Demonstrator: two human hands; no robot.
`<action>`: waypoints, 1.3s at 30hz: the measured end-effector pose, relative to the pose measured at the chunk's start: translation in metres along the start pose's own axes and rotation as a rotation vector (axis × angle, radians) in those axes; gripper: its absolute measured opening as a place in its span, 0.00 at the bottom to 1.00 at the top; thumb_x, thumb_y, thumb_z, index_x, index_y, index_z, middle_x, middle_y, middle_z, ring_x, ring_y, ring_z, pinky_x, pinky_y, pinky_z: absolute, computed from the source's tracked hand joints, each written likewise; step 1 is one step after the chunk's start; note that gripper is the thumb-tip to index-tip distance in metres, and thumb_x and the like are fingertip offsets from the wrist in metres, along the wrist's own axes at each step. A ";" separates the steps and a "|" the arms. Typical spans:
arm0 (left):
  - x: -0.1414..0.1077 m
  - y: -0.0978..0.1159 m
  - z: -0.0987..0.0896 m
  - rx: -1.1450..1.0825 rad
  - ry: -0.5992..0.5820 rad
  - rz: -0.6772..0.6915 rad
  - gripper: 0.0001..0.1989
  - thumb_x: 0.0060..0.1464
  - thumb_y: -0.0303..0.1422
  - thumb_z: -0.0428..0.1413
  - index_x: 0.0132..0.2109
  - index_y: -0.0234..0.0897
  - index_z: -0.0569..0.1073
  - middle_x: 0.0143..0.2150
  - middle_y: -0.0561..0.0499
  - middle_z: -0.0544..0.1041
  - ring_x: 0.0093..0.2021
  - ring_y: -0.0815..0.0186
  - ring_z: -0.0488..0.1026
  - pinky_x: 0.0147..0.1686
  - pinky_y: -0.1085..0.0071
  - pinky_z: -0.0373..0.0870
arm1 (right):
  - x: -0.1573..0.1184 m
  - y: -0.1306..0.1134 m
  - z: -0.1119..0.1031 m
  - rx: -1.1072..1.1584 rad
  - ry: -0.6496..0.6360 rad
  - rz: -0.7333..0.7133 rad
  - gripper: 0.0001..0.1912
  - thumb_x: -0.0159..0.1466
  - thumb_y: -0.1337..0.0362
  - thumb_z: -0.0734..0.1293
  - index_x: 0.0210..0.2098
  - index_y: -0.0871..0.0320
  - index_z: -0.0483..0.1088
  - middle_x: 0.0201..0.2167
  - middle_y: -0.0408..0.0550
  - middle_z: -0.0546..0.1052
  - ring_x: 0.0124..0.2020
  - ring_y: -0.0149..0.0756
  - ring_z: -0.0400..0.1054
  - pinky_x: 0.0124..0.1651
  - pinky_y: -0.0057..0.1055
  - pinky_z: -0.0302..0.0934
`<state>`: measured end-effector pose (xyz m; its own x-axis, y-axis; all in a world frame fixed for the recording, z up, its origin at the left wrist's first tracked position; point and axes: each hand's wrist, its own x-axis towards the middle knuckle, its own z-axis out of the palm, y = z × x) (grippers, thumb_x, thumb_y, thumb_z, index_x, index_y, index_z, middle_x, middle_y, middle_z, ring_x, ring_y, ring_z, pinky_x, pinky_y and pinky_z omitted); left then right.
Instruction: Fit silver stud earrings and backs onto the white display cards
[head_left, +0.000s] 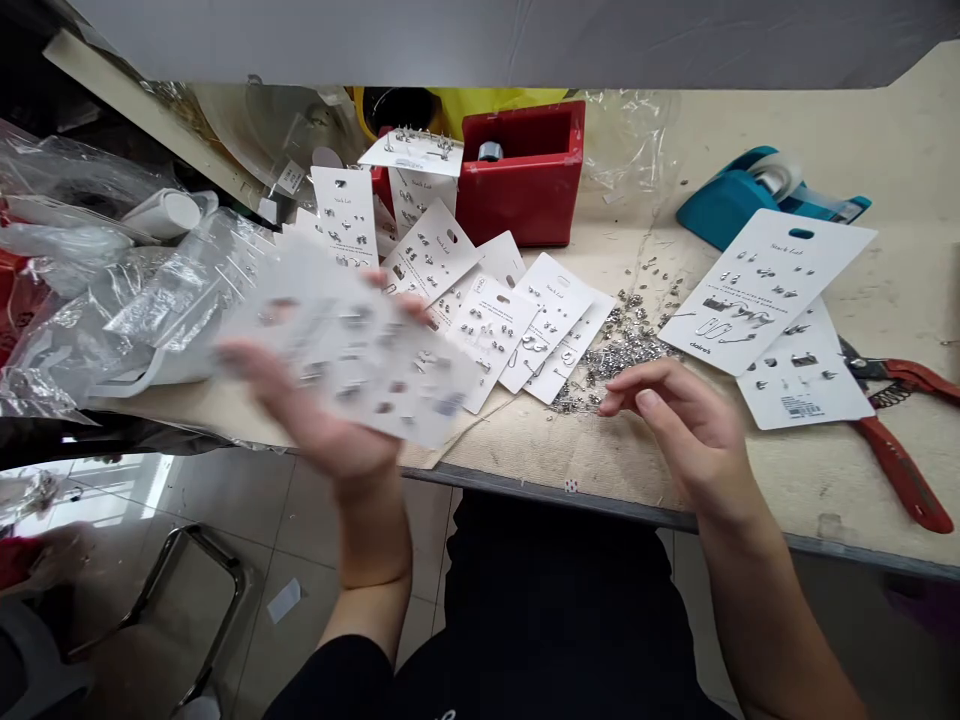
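My left hand [330, 420] grips a white earring card [420, 390], raised over the table's front edge and blurred by motion. The card's back faces me, with metal posts and small backs showing on it. On the right, my right hand [690, 425] is at the near edge of a pile of small metal earring backs [630, 335]. Its fingers are curled with the thumb close against them; anything pinched there is too small to make out. Several earring cards [551, 310] lie overlapping between the hands. Another earring card [769, 285] rests face up on a second one beyond my right hand.
A red block-shaped holder [521, 180] stands at the back, with cards leaning near it. A teal tape dispenser [739, 195] sits back right, and red-handled pliers [904, 470] lie at the right. Clear plastic bags [172, 300] crowd the left. A grey panel [480, 45] overhangs the table.
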<state>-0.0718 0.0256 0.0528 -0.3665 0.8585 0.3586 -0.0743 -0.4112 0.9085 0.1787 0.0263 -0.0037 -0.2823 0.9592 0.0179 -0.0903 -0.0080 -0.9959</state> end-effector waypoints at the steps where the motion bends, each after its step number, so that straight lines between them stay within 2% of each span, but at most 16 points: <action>1: -0.007 -0.006 0.022 -0.058 -0.065 -0.124 0.18 0.66 0.52 0.45 0.49 0.51 0.73 0.46 0.58 0.77 0.45 0.70 0.75 0.46 0.68 0.80 | 0.000 0.000 0.000 0.049 -0.014 0.011 0.09 0.71 0.59 0.64 0.45 0.53 0.75 0.36 0.47 0.75 0.39 0.32 0.74 0.45 0.29 0.72; 2: -0.014 -0.012 0.041 -0.134 -0.101 -0.234 0.19 0.68 0.50 0.44 0.49 0.48 0.74 0.44 0.56 0.79 0.42 0.68 0.77 0.42 0.66 0.81 | -0.001 0.001 -0.001 0.103 -0.031 0.029 0.10 0.71 0.58 0.63 0.46 0.53 0.74 0.38 0.47 0.76 0.40 0.33 0.74 0.45 0.31 0.73; 4: -0.026 -0.020 0.067 -0.289 -0.249 -0.473 0.25 0.67 0.54 0.40 0.49 0.43 0.74 0.41 0.51 0.81 0.42 0.61 0.80 0.42 0.58 0.82 | -0.002 0.002 -0.003 0.184 -0.058 0.071 0.11 0.71 0.56 0.63 0.44 0.53 0.74 0.39 0.48 0.77 0.40 0.34 0.74 0.44 0.31 0.73; 5: -0.032 -0.023 0.076 -0.326 -0.310 -0.569 0.29 0.66 0.57 0.39 0.50 0.42 0.73 0.41 0.49 0.81 0.44 0.58 0.80 0.42 0.56 0.83 | -0.002 0.002 -0.004 0.198 -0.064 0.087 0.11 0.70 0.55 0.63 0.42 0.53 0.74 0.40 0.48 0.77 0.40 0.35 0.74 0.43 0.31 0.73; 7: -0.040 -0.029 0.084 -0.329 -0.371 -0.648 0.31 0.64 0.60 0.39 0.50 0.41 0.72 0.42 0.47 0.81 0.49 0.53 0.80 0.43 0.54 0.83 | -0.003 0.003 -0.006 0.194 -0.064 0.102 0.11 0.69 0.52 0.65 0.40 0.53 0.73 0.43 0.47 0.77 0.43 0.36 0.74 0.44 0.30 0.73; 10: -0.044 -0.038 0.086 -0.226 -0.341 -0.590 0.27 0.65 0.58 0.42 0.50 0.44 0.71 0.46 0.50 0.80 0.53 0.52 0.79 0.43 0.55 0.83 | -0.004 0.002 -0.007 0.183 -0.080 0.126 0.13 0.67 0.51 0.67 0.45 0.51 0.73 0.45 0.46 0.77 0.45 0.37 0.74 0.45 0.31 0.73; 14: -0.045 -0.048 0.083 -0.151 -0.302 -0.599 0.24 0.66 0.56 0.43 0.52 0.45 0.71 0.46 0.50 0.81 0.51 0.52 0.80 0.38 0.57 0.83 | -0.007 -0.003 -0.005 0.332 -0.209 0.217 0.12 0.68 0.57 0.66 0.50 0.50 0.72 0.37 0.44 0.76 0.29 0.33 0.74 0.28 0.28 0.74; 16: -0.045 -0.048 0.083 -0.157 -0.291 -0.635 0.24 0.66 0.56 0.44 0.53 0.45 0.71 0.45 0.49 0.81 0.50 0.52 0.80 0.37 0.57 0.84 | -0.008 -0.006 -0.004 0.401 -0.243 0.252 0.11 0.69 0.59 0.65 0.51 0.49 0.71 0.35 0.43 0.76 0.25 0.31 0.72 0.23 0.27 0.73; 20: -0.044 -0.047 0.086 -0.319 -0.355 -0.733 0.26 0.63 0.57 0.48 0.55 0.43 0.71 0.47 0.46 0.80 0.50 0.51 0.80 0.38 0.57 0.84 | -0.008 -0.008 -0.002 0.381 -0.187 0.262 0.13 0.68 0.60 0.66 0.52 0.49 0.71 0.35 0.44 0.74 0.26 0.32 0.73 0.21 0.27 0.73; 22: -0.044 -0.047 0.087 -0.352 -0.334 -0.718 0.25 0.61 0.55 0.53 0.55 0.44 0.70 0.50 0.46 0.79 0.52 0.51 0.79 0.41 0.58 0.84 | -0.007 -0.007 -0.002 0.373 -0.136 0.255 0.13 0.68 0.59 0.66 0.52 0.49 0.71 0.36 0.45 0.75 0.25 0.32 0.73 0.20 0.27 0.72; 25: -0.044 -0.049 0.085 -0.300 -0.294 -0.607 0.21 0.61 0.48 0.58 0.55 0.44 0.69 0.53 0.48 0.77 0.58 0.53 0.75 0.49 0.61 0.81 | -0.006 -0.006 -0.001 0.346 -0.060 0.255 0.14 0.68 0.56 0.66 0.52 0.50 0.71 0.36 0.46 0.77 0.26 0.33 0.73 0.20 0.27 0.71; 28: -0.044 -0.052 0.083 -0.280 -0.338 -0.555 0.18 0.61 0.43 0.59 0.55 0.43 0.68 0.56 0.48 0.75 0.62 0.54 0.71 0.57 0.61 0.76 | -0.006 -0.006 0.000 0.305 -0.004 0.248 0.17 0.67 0.52 0.66 0.52 0.51 0.71 0.38 0.48 0.77 0.28 0.34 0.73 0.21 0.26 0.71; 31: -0.045 -0.054 0.081 -0.268 -0.361 -0.534 0.20 0.61 0.41 0.58 0.57 0.42 0.66 0.58 0.47 0.74 0.65 0.53 0.68 0.61 0.59 0.71 | -0.006 -0.006 0.000 0.318 0.022 0.235 0.17 0.68 0.53 0.65 0.55 0.50 0.70 0.39 0.47 0.77 0.30 0.35 0.74 0.22 0.27 0.71; 36: -0.046 -0.055 0.081 -0.230 -0.398 -0.486 0.22 0.61 0.38 0.58 0.59 0.42 0.62 0.59 0.46 0.72 0.65 0.54 0.67 0.60 0.60 0.73 | -0.006 -0.005 0.000 0.341 -0.005 0.199 0.18 0.69 0.53 0.64 0.57 0.48 0.68 0.40 0.46 0.77 0.30 0.35 0.75 0.20 0.25 0.71; 37: -0.046 -0.055 0.081 -0.221 -0.408 -0.466 0.22 0.61 0.38 0.58 0.59 0.42 0.62 0.58 0.46 0.72 0.65 0.54 0.68 0.58 0.60 0.74 | -0.006 -0.005 0.000 0.322 -0.011 0.179 0.18 0.69 0.54 0.65 0.56 0.48 0.69 0.40 0.46 0.77 0.31 0.34 0.75 0.22 0.25 0.72; 39: -0.047 -0.055 0.082 -0.178 -0.413 -0.432 0.22 0.61 0.38 0.58 0.59 0.42 0.62 0.58 0.46 0.72 0.63 0.54 0.70 0.55 0.61 0.76 | -0.006 -0.005 0.000 0.256 0.003 0.119 0.17 0.67 0.58 0.68 0.55 0.48 0.70 0.42 0.46 0.77 0.36 0.34 0.75 0.31 0.27 0.76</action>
<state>0.0253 0.0328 0.0033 0.1177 0.9917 0.0524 -0.3025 -0.0145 0.9530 0.1806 0.0206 0.0012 -0.3029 0.9479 -0.0984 -0.2954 -0.1915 -0.9360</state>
